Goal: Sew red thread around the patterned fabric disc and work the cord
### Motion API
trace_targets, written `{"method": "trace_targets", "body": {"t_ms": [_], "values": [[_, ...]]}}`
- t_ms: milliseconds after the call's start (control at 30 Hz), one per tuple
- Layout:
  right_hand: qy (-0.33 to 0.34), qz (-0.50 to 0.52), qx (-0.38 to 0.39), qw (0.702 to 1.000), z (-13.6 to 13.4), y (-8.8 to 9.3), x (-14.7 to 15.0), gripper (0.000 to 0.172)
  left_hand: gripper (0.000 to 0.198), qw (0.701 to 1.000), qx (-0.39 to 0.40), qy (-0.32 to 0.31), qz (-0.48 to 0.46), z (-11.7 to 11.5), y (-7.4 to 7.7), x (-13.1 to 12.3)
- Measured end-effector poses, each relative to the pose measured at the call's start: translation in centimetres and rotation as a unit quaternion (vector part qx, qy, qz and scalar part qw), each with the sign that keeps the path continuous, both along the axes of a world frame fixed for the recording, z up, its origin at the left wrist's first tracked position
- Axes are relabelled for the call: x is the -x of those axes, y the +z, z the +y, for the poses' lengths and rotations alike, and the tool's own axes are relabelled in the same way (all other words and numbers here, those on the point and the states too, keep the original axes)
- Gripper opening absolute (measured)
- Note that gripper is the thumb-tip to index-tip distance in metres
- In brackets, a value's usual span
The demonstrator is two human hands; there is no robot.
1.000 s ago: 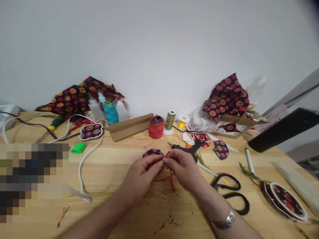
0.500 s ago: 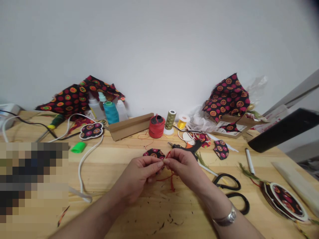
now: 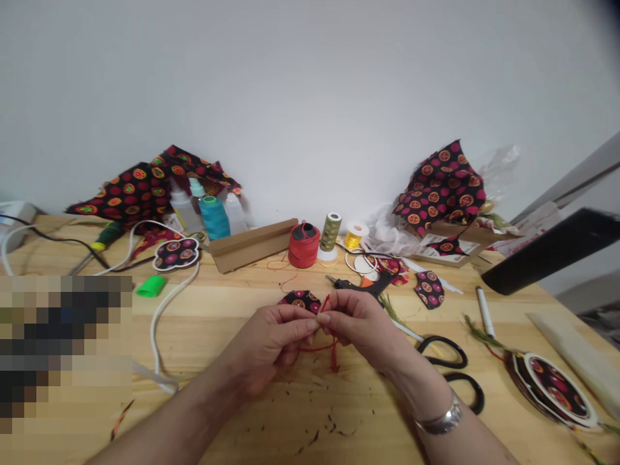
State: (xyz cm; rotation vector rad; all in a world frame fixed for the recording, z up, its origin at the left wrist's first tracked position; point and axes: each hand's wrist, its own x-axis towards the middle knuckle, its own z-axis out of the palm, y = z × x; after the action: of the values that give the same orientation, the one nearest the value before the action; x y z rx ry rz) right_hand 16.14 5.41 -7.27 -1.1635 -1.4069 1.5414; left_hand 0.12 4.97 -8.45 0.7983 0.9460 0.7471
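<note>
Both my hands meet over the middle of the wooden table, fingertips pinched close together. My left hand [image 3: 283, 332] is closed on a red cord [image 3: 334, 358], thumb against forefinger. From the other side my right hand [image 3: 351, 316] pinches the same cord, and a short end of it sticks up above the fingers. Below the hands the cord hangs in a loop with a frayed tail. Just behind my fingers lies a dark patterned fabric piece [image 3: 301, 298], partly covered by them. The exact spot where the cord is gripped is hidden by the fingertips.
Black-handled scissors [image 3: 443, 352] lie by my right forearm, with a glue gun [image 3: 363, 284] behind. A red cord spool [image 3: 303, 245], an olive thread spool [image 3: 331, 234] and a cardboard strip [image 3: 254, 245] stand farther back. A white cable [image 3: 157, 323] runs at left; a fabric-covered disc [image 3: 557, 387] sits right.
My hands stay pinched together in nearly the same place. The red cord's loop below them has shifted slightly, and the camera view has moved a little.
</note>
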Motion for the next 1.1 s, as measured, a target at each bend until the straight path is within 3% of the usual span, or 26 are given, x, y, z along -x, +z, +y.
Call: {"method": "trace_targets", "body": {"t_ms": [300, 533, 700, 800, 933, 1100], "values": [[0.002, -0.01, -0.005, 1.0, 0.2, 0.1, 0.2, 0.016, 0.014, 0.999, -0.023, 0.018, 0.021, 0.1, 0.2, 0.1], [-0.034, -0.151, -0.153, 0.976, 0.2, -0.2, 0.0, 0.019, 0.014, 0.996, -0.035, 0.082, 0.014, 0.4, -0.4, 0.1], [-0.069, -0.23, -0.199, 0.95, -0.4, -0.4, 0.3, 0.02, 0.01, 0.992, -0.016, 0.123, -0.026, 0.3, 0.4, -0.1], [-0.057, -0.243, -0.244, 0.937, -1.1, -0.4, 0.8, 0.018, 0.01, 0.99, -0.017, 0.133, -0.033, 0.3, 0.6, -0.2], [-0.013, -0.307, -0.347, 0.886, -2.0, -1.0, 1.5, 0.017, 0.008, 0.99, -0.004, 0.121, -0.071, 0.2, 0.3, -0.2], [0.016, -0.423, -0.486, 0.764, -2.3, -2.2, 1.7, 0.016, 0.011, 0.991, 0.01, 0.115, -0.073, 0.2, -0.1, 0.0]]}}
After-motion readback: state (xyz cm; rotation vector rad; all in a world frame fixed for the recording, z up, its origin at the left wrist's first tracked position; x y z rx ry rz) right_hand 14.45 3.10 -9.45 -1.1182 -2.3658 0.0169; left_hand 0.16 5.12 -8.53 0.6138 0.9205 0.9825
